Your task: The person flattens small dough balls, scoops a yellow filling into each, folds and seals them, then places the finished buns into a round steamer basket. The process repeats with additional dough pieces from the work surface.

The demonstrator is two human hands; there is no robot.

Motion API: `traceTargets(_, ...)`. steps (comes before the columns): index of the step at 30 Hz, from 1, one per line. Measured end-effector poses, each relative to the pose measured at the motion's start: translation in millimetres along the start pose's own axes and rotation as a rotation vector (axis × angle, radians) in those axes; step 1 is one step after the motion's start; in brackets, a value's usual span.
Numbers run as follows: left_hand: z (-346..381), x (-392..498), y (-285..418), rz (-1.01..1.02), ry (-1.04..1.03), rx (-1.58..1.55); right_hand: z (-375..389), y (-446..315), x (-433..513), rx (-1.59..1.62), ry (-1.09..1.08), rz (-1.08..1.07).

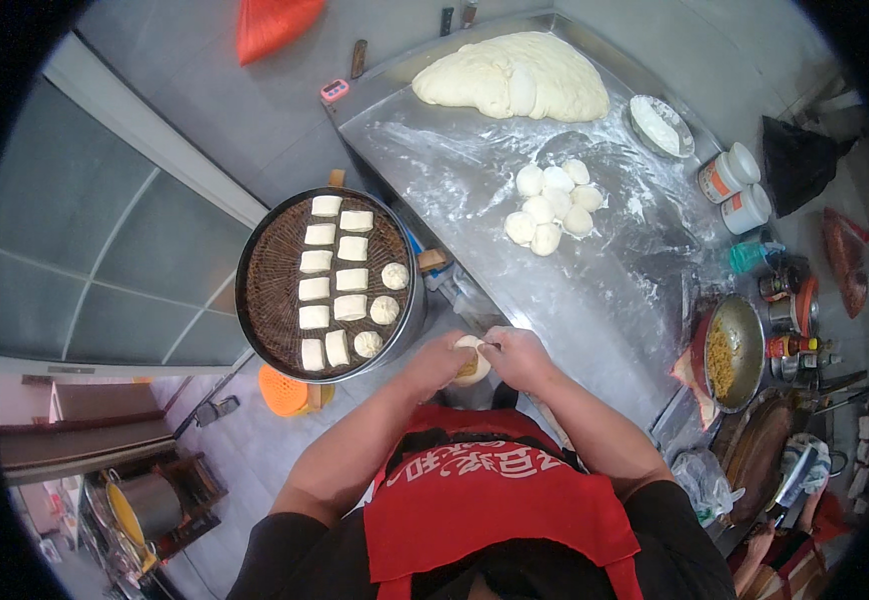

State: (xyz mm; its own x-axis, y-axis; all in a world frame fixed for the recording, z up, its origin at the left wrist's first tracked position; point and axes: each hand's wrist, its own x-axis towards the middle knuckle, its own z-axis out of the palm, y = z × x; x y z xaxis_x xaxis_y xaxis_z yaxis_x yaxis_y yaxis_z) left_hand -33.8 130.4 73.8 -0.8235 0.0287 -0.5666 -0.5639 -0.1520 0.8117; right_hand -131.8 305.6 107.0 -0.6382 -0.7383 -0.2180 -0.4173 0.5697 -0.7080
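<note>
Between my two hands is a round dough wrapper [482,370] with brownish-yellow filling [468,367] showing in its middle. My left hand [438,364] supports its left side, while the fingers of my right hand [517,358] pinch the wrapper's upper right edge. Both hands hold it in front of my apron, close to the near edge of the steel table [577,300]. To the left, a round steamer tray [273,277] bears rows of rectangular dough pieces [352,279] and three pleated buns [385,310]. Several flattened dough rounds [546,238] lie grouped on the floured table.
A large dough mass [517,79] lies at the table's far end, near a bowl of flour [659,126]. On the right stands a pan of filling [731,352]. At lower right, another person's hand [761,541] is near a cleaver [796,476]. An orange stool [282,391] stands beneath the steamer.
</note>
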Motion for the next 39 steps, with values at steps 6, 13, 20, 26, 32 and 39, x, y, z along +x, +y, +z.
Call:
traceTargets(6,3.3,0.8,48.4,-0.041,-0.145,0.263,-10.3,10.7,-3.2,-0.017,0.026,-0.047)
traceTargets(13,25.5,0.2,-3.0,-0.021,-0.012,-0.702,-7.0,16.3,-1.5,0.024,0.056,0.034)
traceTargets(20,26.6,3.8,-9.8,0.054,0.067,-0.385,-12.6,14.5,4.9,-0.005,-0.044,0.038)
traceTargets(26,15.1,7.7,-6.1,-0.026,0.015,-0.199,-10.1,13.6,6.6,-0.038,-0.021,-0.045)
traceTargets(32,21.5,3.7,12.1,0.068,0.125,0.033,-11.9,10.2,10.5,-0.086,0.027,-0.06)
traceTargets(39,11.6,0.8,42.0,0.086,0.01,0.378,-18.0,4.9,5.6,-0.127,0.07,-0.128)
